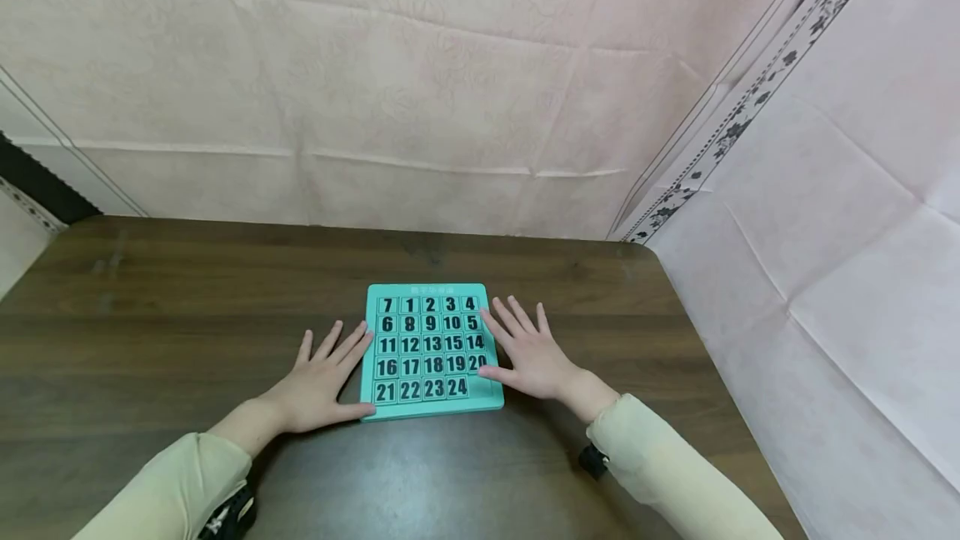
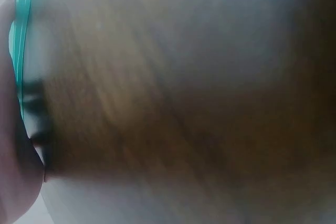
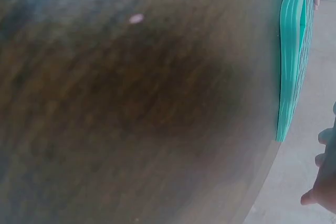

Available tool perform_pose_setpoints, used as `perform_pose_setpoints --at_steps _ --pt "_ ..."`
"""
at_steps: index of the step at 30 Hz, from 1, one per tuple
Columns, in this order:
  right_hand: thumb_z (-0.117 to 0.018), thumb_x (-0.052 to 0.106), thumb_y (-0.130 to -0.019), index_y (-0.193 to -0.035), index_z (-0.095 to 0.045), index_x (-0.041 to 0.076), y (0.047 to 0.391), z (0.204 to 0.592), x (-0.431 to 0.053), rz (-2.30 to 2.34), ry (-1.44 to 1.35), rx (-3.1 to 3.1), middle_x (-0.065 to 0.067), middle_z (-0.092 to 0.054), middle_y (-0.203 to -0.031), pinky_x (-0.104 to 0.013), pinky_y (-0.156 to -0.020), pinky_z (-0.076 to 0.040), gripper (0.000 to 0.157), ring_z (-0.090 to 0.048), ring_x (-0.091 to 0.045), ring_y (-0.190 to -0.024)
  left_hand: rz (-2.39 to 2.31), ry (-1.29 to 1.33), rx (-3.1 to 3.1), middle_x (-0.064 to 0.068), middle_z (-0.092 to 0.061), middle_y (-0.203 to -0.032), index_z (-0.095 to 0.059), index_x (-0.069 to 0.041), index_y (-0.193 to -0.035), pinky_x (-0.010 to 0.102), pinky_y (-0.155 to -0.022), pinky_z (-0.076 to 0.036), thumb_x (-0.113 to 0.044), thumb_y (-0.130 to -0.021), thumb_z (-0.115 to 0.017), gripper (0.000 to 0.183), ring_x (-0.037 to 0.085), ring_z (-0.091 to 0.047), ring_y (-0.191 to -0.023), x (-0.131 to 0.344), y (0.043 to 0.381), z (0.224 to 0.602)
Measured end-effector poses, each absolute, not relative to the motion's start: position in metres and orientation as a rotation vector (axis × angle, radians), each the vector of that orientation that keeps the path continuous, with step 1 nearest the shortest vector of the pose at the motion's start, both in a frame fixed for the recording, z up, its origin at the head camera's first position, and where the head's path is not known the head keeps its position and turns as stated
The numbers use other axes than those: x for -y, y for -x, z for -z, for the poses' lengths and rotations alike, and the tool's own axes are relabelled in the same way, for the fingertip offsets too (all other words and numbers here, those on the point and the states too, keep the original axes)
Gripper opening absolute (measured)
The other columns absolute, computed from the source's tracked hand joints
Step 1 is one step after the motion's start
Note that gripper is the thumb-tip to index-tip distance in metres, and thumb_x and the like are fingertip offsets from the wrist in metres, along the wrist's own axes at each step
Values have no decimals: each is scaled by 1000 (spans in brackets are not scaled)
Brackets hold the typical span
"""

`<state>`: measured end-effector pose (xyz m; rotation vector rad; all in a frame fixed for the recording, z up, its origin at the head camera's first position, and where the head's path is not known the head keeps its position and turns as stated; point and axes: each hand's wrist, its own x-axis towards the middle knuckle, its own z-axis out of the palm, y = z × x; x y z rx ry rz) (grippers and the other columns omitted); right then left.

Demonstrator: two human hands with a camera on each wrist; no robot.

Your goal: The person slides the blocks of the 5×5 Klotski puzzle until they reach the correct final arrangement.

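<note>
A turquoise sliding number puzzle (image 1: 431, 408) lies flat on the wooden table, its tiles printed with black numbers. The top row reads 7, 1, 2, 3, 4, and a bare slot is at the lower right corner. My left hand (image 1: 315, 386) has its fingers spread straight, fingertips at the puzzle's left edge and thumb at its lower left corner. On the other side, my right hand (image 1: 538, 361) is spread too, its index finger and thumb overlapping the right border. In the right wrist view the puzzle's ridged side (image 3: 289, 56) shows near the right hand (image 3: 326, 174).
The brown wooden table (image 1: 187, 298) extends around the puzzle. Behind it hangs a pale creased cloth (image 1: 420, 90), and a white cloth with a dark floral border (image 1: 738, 127) covers the right side. Black bands (image 1: 228, 515) sit at both sleeves.
</note>
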<state>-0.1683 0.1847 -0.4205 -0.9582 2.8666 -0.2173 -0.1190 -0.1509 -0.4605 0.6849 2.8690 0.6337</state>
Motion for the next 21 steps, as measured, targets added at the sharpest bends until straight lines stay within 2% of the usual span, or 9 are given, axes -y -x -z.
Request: perform_pose_setpoints --at_steps 13,21 --pt "-49 56 -90 -152 -14 16 169 423 -180 219 1004 -2788 -11 -11 -158 -66 -109 1 81 -5 -35 -146 -604 -679 -2870 10 -13 -158 -18 -13 -151 69 -106 3 -73 -77 -52 101 43 -5 -143 151 120 460" --pt "-48 58 -89 -152 -12 16 148 421 -158 168 1209 -2704 -11 -9 -159 -66 -110 -1 84 -4 -33 -146 -608 -685 -2870 10 -14 -158 -19 -11 -150 70 -105 2 -72 -78 -52 99 44 -7 -143 150 118 456"
